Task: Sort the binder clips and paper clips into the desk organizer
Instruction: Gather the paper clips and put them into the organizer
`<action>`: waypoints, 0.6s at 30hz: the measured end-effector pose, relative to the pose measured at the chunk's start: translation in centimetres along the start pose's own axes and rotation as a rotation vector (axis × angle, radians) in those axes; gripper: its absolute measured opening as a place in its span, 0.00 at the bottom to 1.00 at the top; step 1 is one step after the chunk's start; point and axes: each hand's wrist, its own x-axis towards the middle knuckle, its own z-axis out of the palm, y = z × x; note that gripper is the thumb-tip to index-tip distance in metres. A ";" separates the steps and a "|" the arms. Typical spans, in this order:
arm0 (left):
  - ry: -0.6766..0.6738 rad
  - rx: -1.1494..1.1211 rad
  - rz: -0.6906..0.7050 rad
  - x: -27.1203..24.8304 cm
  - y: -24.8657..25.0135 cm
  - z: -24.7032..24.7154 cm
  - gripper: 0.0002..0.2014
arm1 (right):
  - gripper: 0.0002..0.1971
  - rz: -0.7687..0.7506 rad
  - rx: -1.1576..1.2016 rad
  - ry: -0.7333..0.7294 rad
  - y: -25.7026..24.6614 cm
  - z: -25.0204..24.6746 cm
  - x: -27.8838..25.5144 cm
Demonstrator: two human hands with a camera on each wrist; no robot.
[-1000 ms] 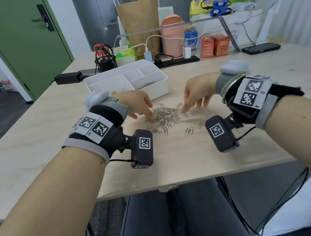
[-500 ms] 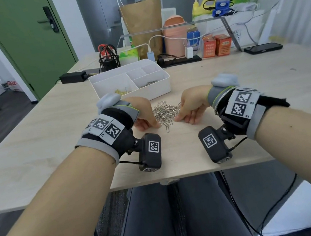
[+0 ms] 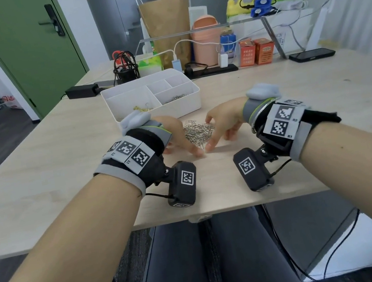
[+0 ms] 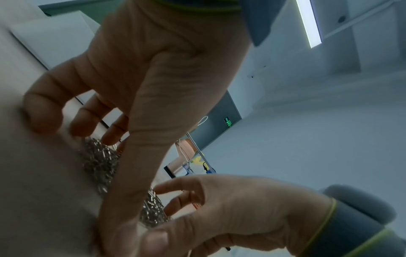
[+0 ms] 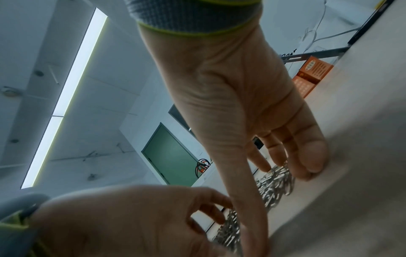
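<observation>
Paper clips [image 3: 197, 132] lay heaped between left hand [image 3: 174, 134] and right hand [image 3: 224, 120], both spread wide, fingertips on the table [image 3: 39, 167].

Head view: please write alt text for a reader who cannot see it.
Two hands, left hand and right hand, cup a pile of silver paper clips on a wooden desk, fingers spread. Behind it stands a white desk organizer holding some clips.

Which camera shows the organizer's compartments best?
The head view: the organizer is seen from above, with paper clips in one compartment and gold clips in another. Both wrist views show only slivers of white behind the fingers.
</observation>
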 end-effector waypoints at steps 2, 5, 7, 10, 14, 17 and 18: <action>-0.007 -0.082 0.028 0.4 0.1 -0.1 0.34 | 0.48 -0.019 0.035 -0.006 -0.5 0.1 0.3; -0.043 -0.293 0.095 1.4 -0.4 0.0 0.28 | 0.44 -0.047 0.114 0.003 -0.5 0.1 0.7; -0.028 -0.316 0.115 1.7 -0.5 0.1 0.33 | 0.39 -0.065 0.135 0.026 -0.4 0.2 0.9; -0.008 -0.364 0.116 1.8 -0.8 0.0 0.41 | 0.40 -0.080 0.131 0.054 -0.3 0.1 1.0; 0.001 -0.169 0.076 1.4 -1.3 -0.6 0.49 | 0.46 -0.089 0.064 0.061 -0.4 0.0 1.4; 0.004 -0.104 0.075 1.7 -1.4 -0.6 0.36 | 0.47 -0.104 0.037 0.043 -0.6 0.0 1.9; 0.001 -0.116 0.092 1.9 -1.3 -0.6 0.33 | 0.47 -0.109 0.032 0.031 -0.7 0.0 2.1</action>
